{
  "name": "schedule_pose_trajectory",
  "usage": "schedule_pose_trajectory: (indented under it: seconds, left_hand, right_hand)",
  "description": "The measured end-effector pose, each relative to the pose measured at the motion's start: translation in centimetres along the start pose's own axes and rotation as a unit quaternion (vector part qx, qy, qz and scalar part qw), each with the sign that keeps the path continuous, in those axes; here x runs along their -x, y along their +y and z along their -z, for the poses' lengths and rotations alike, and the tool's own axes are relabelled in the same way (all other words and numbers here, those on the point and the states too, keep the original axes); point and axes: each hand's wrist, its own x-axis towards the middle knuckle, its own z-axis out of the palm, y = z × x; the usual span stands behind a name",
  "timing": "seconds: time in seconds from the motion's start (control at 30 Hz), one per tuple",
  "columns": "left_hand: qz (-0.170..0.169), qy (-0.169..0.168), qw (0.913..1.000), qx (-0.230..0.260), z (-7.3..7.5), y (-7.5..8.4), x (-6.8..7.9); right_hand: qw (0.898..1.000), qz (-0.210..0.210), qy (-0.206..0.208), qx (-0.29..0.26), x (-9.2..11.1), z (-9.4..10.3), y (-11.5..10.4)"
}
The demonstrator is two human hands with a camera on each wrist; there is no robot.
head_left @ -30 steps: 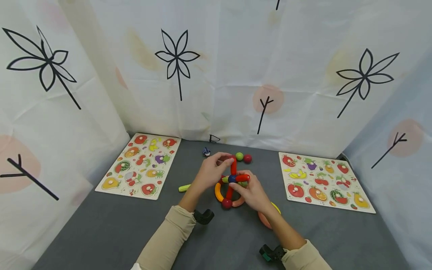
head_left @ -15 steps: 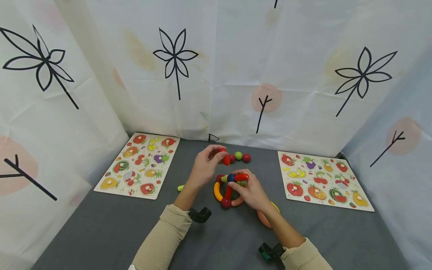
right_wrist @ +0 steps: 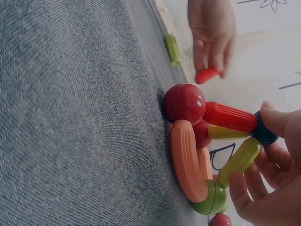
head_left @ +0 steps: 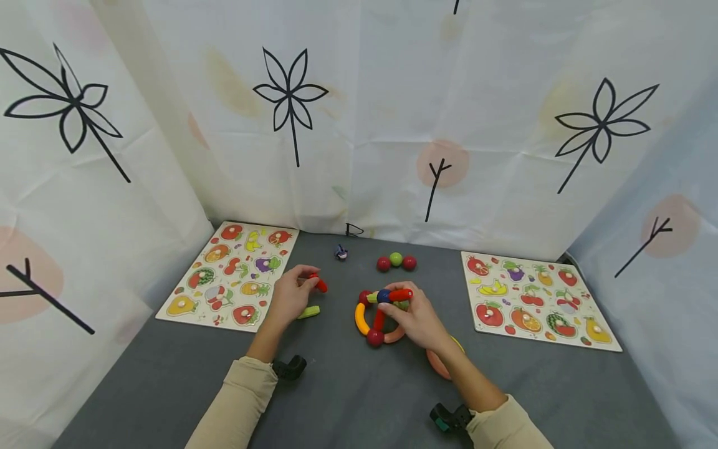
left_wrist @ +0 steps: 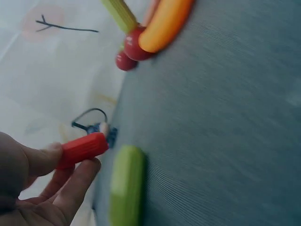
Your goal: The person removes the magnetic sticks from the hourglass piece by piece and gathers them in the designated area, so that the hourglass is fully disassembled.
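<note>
- You wear long beige sleeves on both arms, each ending at the wrist.
- Your left hand (head_left: 288,295) is bare, with a black camera mount strapped just behind it at the cuff.
- Your right hand (head_left: 416,321) is bare too; its black wrist mount shows a teal-green part.

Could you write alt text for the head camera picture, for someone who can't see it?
On a grey table, a person's right hand holds a toy structure of coloured rods and balls, while the left hand pinches a short red rod just above a green rod. Two fruit puzzle boards lie at either side.
</note>
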Motion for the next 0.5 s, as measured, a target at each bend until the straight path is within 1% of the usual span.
schedule_pose_trajectory:
  seconds: [0.1,0.2,0.37,0.47,0.5]
  left_hand:
    - [0.018,-0.004,0.9996,-0.019,0.2,-0.7,0.3]
    - [0.021,-0.006,0.9983,-0.053,0.3,-0.9,0.6]
    - [0.013,-0.008,0.9941,-0.107,0.4,-0.6,1.3]
    - [-0.001,-0.005,0.9915,-0.13,0.3,0.0,1.5]
    - [-0.008,-0.002,0.9916,-0.129,0.2,0.4,1.6]
  right_hand:
    - [1.0,-0.007,0.0,-0.009,0.0,0.0,-0.1]
    - [1.0,-0.009,-0.003,-0.011,0.0,0.0,-0.2]
    - [1.0,-0.01,-0.006,0.003,-0.1,0.0,-0.1]
    - [1.0,-0.012,-0.001,0.003,-0.1,0.0,0.1]
    - [1.0,-0.012,0.0,0.004,-0.1,-0.1,0.1]
